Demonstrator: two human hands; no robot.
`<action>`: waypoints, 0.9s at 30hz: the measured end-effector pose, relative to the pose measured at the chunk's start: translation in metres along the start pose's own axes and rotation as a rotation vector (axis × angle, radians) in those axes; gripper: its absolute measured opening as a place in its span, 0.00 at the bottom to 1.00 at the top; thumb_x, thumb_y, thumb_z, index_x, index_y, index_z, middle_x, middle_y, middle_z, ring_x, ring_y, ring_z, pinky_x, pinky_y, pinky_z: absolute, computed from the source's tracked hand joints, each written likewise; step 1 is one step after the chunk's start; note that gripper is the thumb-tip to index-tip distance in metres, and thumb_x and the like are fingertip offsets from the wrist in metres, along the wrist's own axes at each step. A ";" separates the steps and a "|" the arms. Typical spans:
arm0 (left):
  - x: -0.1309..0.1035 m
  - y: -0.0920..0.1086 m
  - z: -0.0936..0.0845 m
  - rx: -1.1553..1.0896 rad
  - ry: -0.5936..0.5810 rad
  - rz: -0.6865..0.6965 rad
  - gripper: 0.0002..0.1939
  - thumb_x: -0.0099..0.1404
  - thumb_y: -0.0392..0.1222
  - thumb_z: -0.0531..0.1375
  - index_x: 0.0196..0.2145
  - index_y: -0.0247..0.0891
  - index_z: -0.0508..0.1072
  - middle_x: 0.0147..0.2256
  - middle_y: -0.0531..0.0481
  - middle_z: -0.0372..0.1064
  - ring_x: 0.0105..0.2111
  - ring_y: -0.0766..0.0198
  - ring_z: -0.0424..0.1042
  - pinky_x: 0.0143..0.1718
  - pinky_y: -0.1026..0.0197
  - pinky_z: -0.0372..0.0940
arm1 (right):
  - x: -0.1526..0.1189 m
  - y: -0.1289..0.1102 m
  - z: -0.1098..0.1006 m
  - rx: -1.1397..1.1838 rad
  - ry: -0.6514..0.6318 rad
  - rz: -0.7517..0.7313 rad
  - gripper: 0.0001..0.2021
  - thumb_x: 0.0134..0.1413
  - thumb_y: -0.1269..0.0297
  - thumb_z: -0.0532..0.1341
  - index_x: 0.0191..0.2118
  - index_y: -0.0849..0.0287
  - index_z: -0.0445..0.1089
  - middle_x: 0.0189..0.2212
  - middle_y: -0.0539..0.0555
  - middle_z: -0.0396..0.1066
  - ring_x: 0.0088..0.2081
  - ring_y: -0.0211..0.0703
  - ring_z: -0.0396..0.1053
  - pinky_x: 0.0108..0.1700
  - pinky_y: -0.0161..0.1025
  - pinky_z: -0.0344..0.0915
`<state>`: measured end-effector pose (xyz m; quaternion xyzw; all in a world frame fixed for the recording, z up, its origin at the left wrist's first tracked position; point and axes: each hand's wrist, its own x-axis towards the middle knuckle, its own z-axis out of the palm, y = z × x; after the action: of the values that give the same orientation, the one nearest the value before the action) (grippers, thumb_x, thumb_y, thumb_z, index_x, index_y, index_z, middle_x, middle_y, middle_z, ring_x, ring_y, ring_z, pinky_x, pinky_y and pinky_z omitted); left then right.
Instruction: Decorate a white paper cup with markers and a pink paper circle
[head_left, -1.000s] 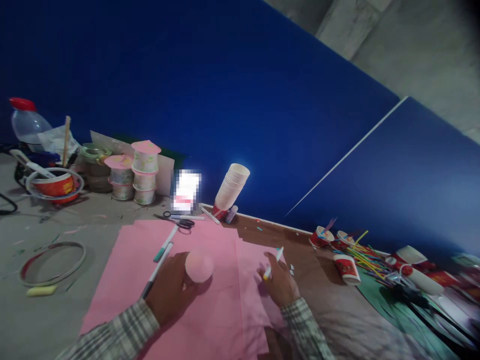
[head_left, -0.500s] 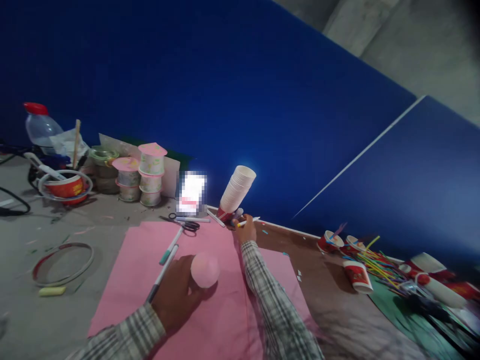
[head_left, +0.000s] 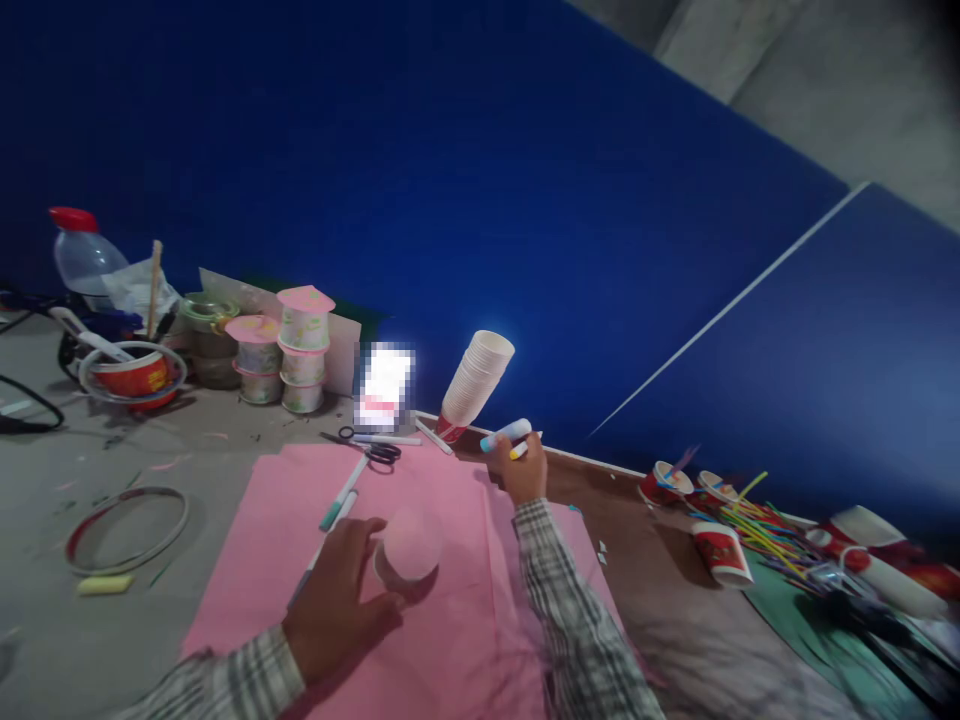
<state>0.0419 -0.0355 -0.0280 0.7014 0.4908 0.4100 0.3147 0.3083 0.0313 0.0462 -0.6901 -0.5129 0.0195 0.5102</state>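
My left hand [head_left: 337, 590] is open beside a small paper cup with a pink top [head_left: 411, 543], thumb and fingers spread apart. The cup stands on pink paper sheets [head_left: 262, 560], a gap showing between it and the thumb. Over the sheets' far right corner, my right hand [head_left: 526, 470] is closed on a thick white tube with a light blue end [head_left: 506, 435]. A slim white pen with a yellow band [head_left: 523, 447] is held in the same fingers. Left of that hand leans a tall stack of paper cups [head_left: 474, 380].
Scissors [head_left: 382, 453] and a green-tipped marker [head_left: 343, 495] lie on the sheets. Small cup towers with pink roofs [head_left: 304, 350] stand behind, near a bright blurred screen [head_left: 385, 385]. A ring [head_left: 127, 530] lies left; colourful sticks [head_left: 765, 530] and cups lie right. A blue wall [head_left: 480, 200] rises behind.
My right hand has moved right, away from the cup stack's base, with the white tube now plainly in its grip. My left hand has drawn back and loosened from the pink-topped cup.
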 end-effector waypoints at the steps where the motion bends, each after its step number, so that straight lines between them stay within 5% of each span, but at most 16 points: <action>1: 0.000 0.002 -0.005 -0.029 0.015 -0.031 0.35 0.30 0.55 0.68 0.40 0.49 0.66 0.39 0.52 0.66 0.40 0.51 0.67 0.40 0.48 0.68 | -0.003 -0.007 -0.010 0.014 0.000 0.000 0.12 0.51 0.59 0.60 0.32 0.65 0.68 0.25 0.54 0.69 0.27 0.45 0.68 0.31 0.42 0.66; 5: 0.007 0.028 -0.031 -0.158 0.037 -0.155 0.29 0.35 0.56 0.64 0.38 0.50 0.67 0.36 0.54 0.66 0.37 0.55 0.67 0.37 0.51 0.68 | -0.024 -0.043 -0.041 0.122 -0.086 -0.049 0.09 0.48 0.58 0.61 0.29 0.60 0.67 0.23 0.50 0.70 0.26 0.42 0.68 0.30 0.38 0.66; 8: 0.010 0.052 -0.047 -0.301 0.057 -0.218 0.27 0.40 0.59 0.60 0.39 0.50 0.65 0.26 0.59 0.61 0.26 0.63 0.64 0.25 0.59 0.66 | -0.046 -0.073 -0.050 0.212 -0.160 -0.068 0.10 0.49 0.56 0.60 0.32 0.59 0.67 0.24 0.50 0.72 0.26 0.42 0.69 0.30 0.37 0.68; 14: 0.006 0.073 -0.048 -0.239 0.188 -0.031 0.32 0.36 0.66 0.63 0.37 0.48 0.67 0.28 0.58 0.62 0.24 0.65 0.62 0.25 0.60 0.64 | -0.090 -0.123 -0.040 0.561 -0.378 -0.017 0.09 0.48 0.59 0.62 0.35 0.58 0.69 0.26 0.49 0.72 0.27 0.43 0.70 0.31 0.36 0.69; 22: -0.001 0.081 -0.050 -0.207 0.260 0.076 0.21 0.47 0.64 0.59 0.32 0.47 0.69 0.26 0.57 0.67 0.19 0.68 0.59 0.18 0.64 0.60 | -0.111 -0.138 -0.032 0.637 -0.416 0.030 0.06 0.48 0.62 0.63 0.34 0.56 0.69 0.28 0.49 0.73 0.30 0.45 0.71 0.33 0.36 0.69; 27: -0.002 0.071 -0.052 -0.300 0.064 0.044 0.21 0.54 0.63 0.51 0.31 0.44 0.70 0.25 0.54 0.68 0.24 0.65 0.64 0.26 0.61 0.64 | -0.113 -0.145 -0.035 0.685 -0.509 0.012 0.06 0.50 0.63 0.62 0.36 0.55 0.69 0.31 0.51 0.74 0.32 0.47 0.73 0.34 0.38 0.71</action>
<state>0.0259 -0.0582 0.0559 0.6438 0.4184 0.5077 0.3909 0.1741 -0.0816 0.1121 -0.4568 -0.5824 0.3614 0.5671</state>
